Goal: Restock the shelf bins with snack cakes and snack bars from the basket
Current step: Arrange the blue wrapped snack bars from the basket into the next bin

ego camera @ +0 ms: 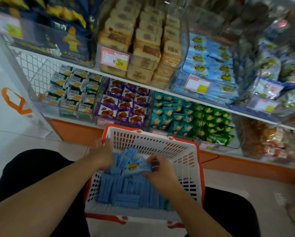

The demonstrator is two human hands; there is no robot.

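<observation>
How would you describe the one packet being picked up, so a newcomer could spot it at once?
Start at the white plastic basket with the red rim at the bottom centre, in front of the shelves. It holds many light blue wrapped snack packets. The one meant is the light blue packet pinched by the right hand: it alone is lifted above the pile and shows a yellow picture on its face.

White shelf (92,72), two tiers up beyond the grips: clear bins (181,53) of tan cakes and blue packets on top, green, purple and teal packs beneath. Pale tiled floor (32,141) runs below.
</observation>
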